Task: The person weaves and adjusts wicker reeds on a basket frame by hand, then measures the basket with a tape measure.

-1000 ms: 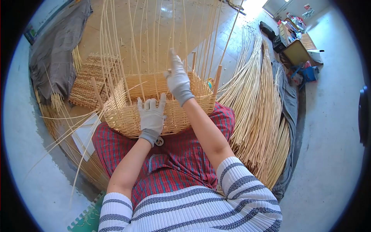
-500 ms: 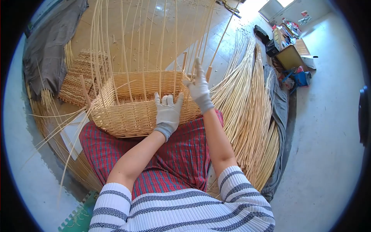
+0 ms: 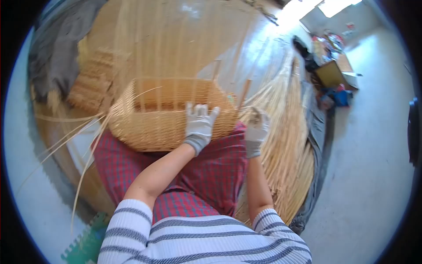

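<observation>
A woven wicker basket (image 3: pixel 160 132) rests across my lap, with upright stakes rising blurred from its walls. My left hand (image 3: pixel 200 125), in a pale grey-white glove, lies against the front wall, its fingers reaching over the rim. To the right of the basket, my right hand (image 3: pixel 257 132), gloved alike, has its fingers closed on a thin wicker strand (image 3: pixel 244 108) that runs from the basket's right end. Motion blurs the fingertips. A thicker wooden stick (image 3: pixel 245 93) stands at the basket's right corner. Loose strands (image 3: pixel 79 138) trail out from the left end.
A large bundle of long wicker rods (image 3: pixel 285 149) lies on the floor at right, beside dark cloth (image 3: pixel 314 141). Woven panels (image 3: pixel 92 83) and a grey cloth (image 3: pixel 66 48) are at left. A small cluttered table (image 3: pixel 332 75) stands at far right.
My right hand has dropped from above the right rim to beside the basket's right end, its fingers now closed on a strand. My left hand stays at the front wall. The view has shifted slightly.
</observation>
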A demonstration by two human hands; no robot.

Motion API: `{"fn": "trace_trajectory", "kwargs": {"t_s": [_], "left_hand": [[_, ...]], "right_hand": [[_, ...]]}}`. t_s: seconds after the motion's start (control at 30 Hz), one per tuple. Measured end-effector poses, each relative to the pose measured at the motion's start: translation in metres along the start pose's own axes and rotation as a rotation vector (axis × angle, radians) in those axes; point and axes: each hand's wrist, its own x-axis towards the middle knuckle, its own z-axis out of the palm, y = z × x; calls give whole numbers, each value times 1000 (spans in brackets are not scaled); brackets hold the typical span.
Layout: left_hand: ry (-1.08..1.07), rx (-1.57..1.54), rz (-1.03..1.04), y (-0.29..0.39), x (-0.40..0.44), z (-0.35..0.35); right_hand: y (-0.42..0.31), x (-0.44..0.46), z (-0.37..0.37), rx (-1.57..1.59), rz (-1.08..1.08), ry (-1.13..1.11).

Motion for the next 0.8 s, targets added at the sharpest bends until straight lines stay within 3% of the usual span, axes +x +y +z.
{"fn": "trace_trajectory", "kwargs": {"t_s": [0.03, 0.07, 0.13, 0.2, 0.27, 0.3, 0.33, 0.37, 0.43, 0.47, 0.53, 0.57, 0.63, 0.67, 0.7, 0.77, 0.8], "left_hand": [[267, -72, 64, -13, -15, 7], [245, -17, 24, -27, -35, -7], [306, -571, 6, -44, -64, -45], [437, -467, -61, -104, -104, -49], [622, -436, -429, -156, -131, -63], [699, -463, -753, -183, -144, -51], [815, -678, -910, -211, -152, -41], [898, -643, -800, -242, -159, -22], [668, -380, -691, -225, -140, -80], [677, -389, -687, -237, -138, -74], [620, -1014, -820, -270, -139, -50], [626, -1020, -811, -275, -137, -44], [704, -1382, -756, -267, -139, -56], [672, -930, -578, -250, -147, -72], [675, -934, -581, -240, -150, -68], [908, -1479, -598, -230, -154, -64], [931, -1323, -585, -228, -148, -69]], "right_hand": [[-20, -2, -3, 50, 5, -36], [-38, -1, -5, 205, 130, -155], [-54, -15, 21, 405, 237, -273], [-46, -50, 55, 713, 225, -411], [-85, -70, 60, 630, 188, -575], [-108, -78, 63, 734, 237, -732], [-129, -92, 71, 822, 297, -858], [-155, -97, 71, 717, 167, -951], [-212, -96, 64, 671, -59, -1101], [-232, -99, 66, 629, -176, -1129], [-273, -95, 62, 737, -289, -1103], [-290, -92, 64, 777, -342, -1109], [-330, -90, 62, 735, -323, -972], [-345, -90, 65, 732, -323, -974], [-358, -89, 69, 783, -449, -882], [-360, -89, 75, 830, -574, -785], [-347, -90, 78, 771, -600, -796]]}}
